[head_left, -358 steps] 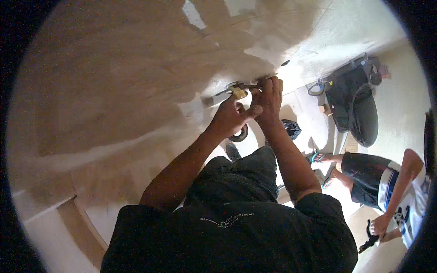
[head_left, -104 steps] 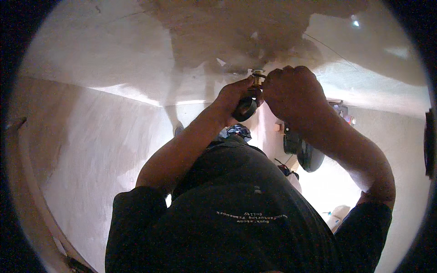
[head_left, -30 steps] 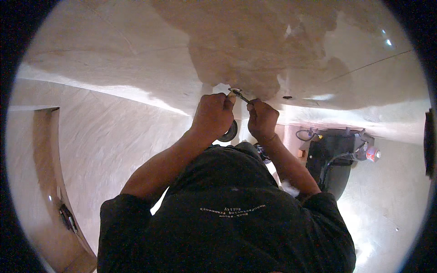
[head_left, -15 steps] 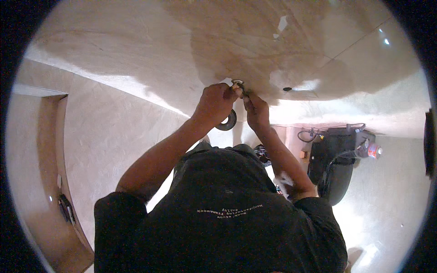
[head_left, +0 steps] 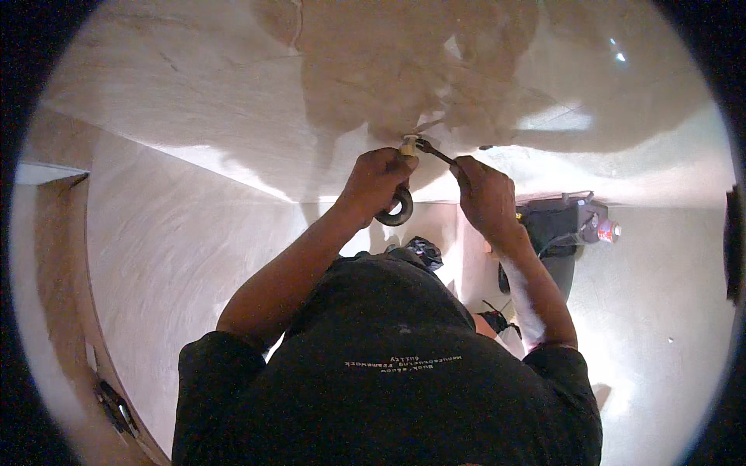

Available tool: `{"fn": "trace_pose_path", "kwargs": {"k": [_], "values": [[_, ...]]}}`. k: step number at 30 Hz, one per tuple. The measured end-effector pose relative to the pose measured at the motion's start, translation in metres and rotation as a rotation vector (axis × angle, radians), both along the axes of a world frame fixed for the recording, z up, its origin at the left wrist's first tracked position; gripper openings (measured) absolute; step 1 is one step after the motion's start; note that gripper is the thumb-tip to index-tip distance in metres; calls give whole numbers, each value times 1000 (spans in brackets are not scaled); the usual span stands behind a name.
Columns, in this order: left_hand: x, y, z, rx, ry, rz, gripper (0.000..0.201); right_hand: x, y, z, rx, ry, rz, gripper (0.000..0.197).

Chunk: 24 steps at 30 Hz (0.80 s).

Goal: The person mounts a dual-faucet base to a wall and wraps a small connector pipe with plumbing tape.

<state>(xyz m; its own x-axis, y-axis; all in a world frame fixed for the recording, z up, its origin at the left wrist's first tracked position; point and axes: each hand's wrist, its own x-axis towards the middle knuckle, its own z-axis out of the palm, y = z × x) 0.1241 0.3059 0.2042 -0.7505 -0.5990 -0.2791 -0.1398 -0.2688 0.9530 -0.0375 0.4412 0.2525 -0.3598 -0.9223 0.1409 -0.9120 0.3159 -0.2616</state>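
A pale fitting (head_left: pixel 409 145) sticks out of the plastered wall (head_left: pixel 373 46) at the top middle. My left hand (head_left: pixel 378 180) is closed around its near end, thumb and fingers pinching it. Just below that hand hangs a thick black ring (head_left: pixel 403 215), like a roll of tape; how it is held is hidden. My right hand (head_left: pixel 488 194) grips one end of a dark slender tool (head_left: pixel 438 153), whose wider tip meets the fitting from the right. The exact kind of tool is too small to make out.
A small dark hole (head_left: pixel 486 147) shows in the wall right of the fitting. A black bag (head_left: pixel 556 225) with a red-and-white bottle (head_left: pixel 608 231) stands at the right. A crumpled black bundle (head_left: pixel 425 252) lies below my hands. Dark tools (head_left: pixel 116 408) rest on the left ledge.
My right hand has drawn away from the fitting to the right and slightly down, and the dark tool now shows between them. My left hand stays at the fitting. The view has shifted slightly.
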Motion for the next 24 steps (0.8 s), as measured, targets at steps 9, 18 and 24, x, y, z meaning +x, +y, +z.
{"fn": "trace_pose_path", "kwargs": {"k": [9, 18, 24], "values": [[0, -5, 15, -46, -155, -50, 35, -3, -21, -73, -209, -249, 21, 13], [5, -10, 17, -595, -187, -132, 28, 29, -46, -113, -463, -428, -21, 19], [-12, -8, -15, -452, -351, -151, 56, 18, -46, -117, -414, -514, 14, 15]]}}
